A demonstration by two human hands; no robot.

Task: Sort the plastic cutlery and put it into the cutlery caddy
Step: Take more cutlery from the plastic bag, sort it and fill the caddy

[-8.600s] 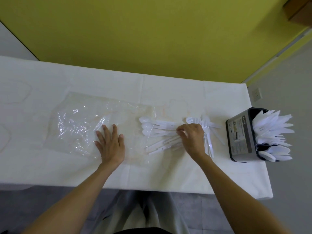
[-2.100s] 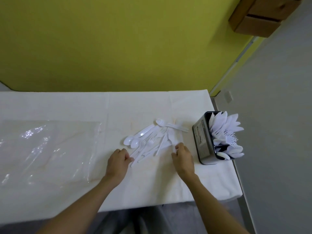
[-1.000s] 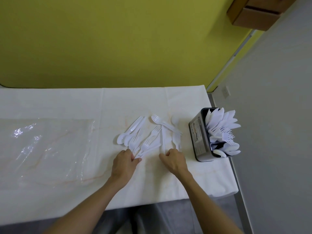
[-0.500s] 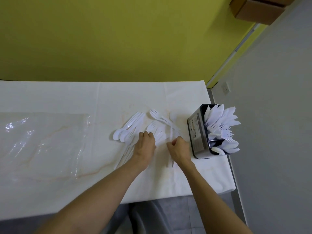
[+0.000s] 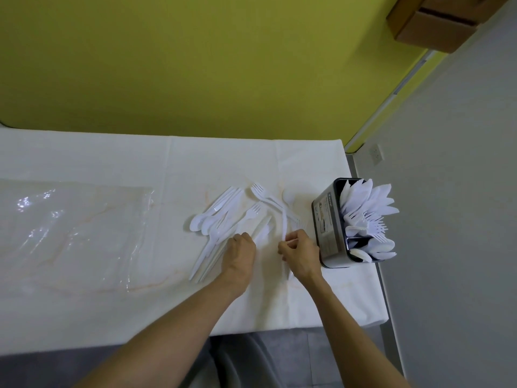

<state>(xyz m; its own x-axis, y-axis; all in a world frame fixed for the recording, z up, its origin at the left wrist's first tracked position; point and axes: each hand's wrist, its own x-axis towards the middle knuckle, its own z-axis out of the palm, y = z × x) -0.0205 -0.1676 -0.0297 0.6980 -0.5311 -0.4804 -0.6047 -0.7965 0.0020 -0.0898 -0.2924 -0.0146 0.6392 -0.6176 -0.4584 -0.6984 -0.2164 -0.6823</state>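
Cutlery (image 5: 223, 217): white plastic, smooth, slight gloss. Caddy (image 5: 335, 259): dark smooth body, satin sheen, paper-like label (image 5: 324, 219). Tablecloth (image 5: 112, 152): white matt cloth, creased. Bag (image 5: 70, 233): clear glossy plastic film, wrinkled. Wall (image 5: 195, 65): matt yellow. Box (image 5: 430, 26): brown matt cardboard.

Bare, institutional-looking room: cloth-covered table (image 5: 84, 303) against yellow wall (image 5: 195, 65), grey side wall (image 5: 461, 205) with socket (image 5: 376, 158), cardboard boxes (image 5: 436, 21) overhead.
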